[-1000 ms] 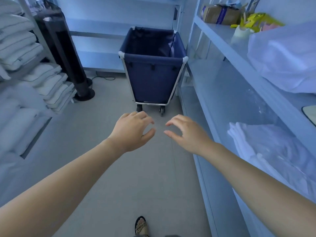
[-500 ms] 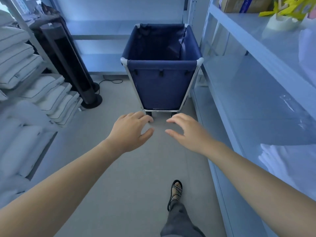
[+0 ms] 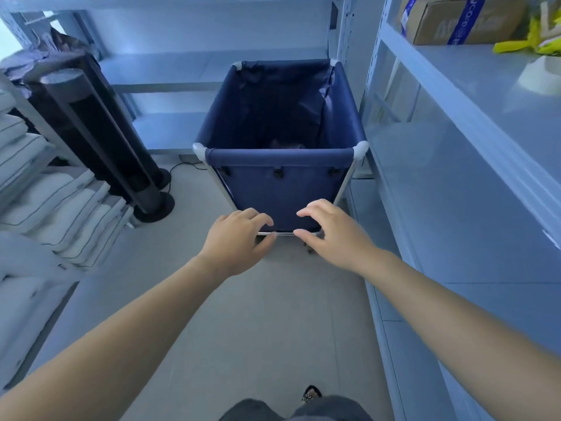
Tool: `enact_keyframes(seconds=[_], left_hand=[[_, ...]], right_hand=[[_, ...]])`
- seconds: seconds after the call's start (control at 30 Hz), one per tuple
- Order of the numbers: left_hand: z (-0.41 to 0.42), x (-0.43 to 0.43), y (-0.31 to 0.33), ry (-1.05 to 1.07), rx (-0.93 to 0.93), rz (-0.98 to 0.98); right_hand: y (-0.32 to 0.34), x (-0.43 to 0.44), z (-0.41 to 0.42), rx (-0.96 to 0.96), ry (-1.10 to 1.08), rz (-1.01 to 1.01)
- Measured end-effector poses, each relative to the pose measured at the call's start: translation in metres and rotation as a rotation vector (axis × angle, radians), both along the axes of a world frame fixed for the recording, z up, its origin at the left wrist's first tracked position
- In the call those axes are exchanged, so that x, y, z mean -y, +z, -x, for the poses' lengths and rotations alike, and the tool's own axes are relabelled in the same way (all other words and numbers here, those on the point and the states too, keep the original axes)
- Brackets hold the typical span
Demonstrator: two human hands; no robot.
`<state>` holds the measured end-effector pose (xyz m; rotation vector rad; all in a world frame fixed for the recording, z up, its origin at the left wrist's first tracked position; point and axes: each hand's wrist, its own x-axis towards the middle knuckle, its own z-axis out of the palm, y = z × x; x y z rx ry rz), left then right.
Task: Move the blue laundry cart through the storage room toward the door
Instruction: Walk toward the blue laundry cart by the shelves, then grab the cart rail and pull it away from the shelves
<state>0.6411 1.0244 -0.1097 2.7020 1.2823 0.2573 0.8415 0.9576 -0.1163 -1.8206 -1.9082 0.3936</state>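
Floor (image 3: 243, 329) pale tile; shelving (image 3: 455, 183) flanks cart (image 3: 282, 192), contents unclear.

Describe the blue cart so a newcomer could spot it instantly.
Look down the aisle between the white shelving on the right and the stacked pillows on the left. At its far end, beside a black tower fan, stands the blue cart. It alone is a navy fabric bin on a silver frame with white corner caps.

My left hand (image 3: 239, 238) and right hand (image 3: 332, 235) reach out side by side, fingers loosely curled, gripping nothing; blue laundry cart (image 3: 282, 186) ahead, just beside right shelving (image 3: 455, 95).
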Motion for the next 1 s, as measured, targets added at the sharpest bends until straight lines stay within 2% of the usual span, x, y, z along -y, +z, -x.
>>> enact_keyframes(seconds=[0.23, 0.7, 1.0], left_hand=[[-0.022, -0.089, -0.011, 0.037, -0.003, -0.011], [-0.05, -0.31, -0.041, 0.052, 0.05, 0.085], [-0.075, -0.394, -0.076, -0.066, -0.114, 0.209]], right_hand=[[-0.007, -0.083, -0.024, -0.002, 0.007, 0.051], [-0.031, -0.277, -0.063, 0.026, -0.15, 0.163], [-0.071, -0.348, -0.068, 0.066, -0.212, 0.333]])
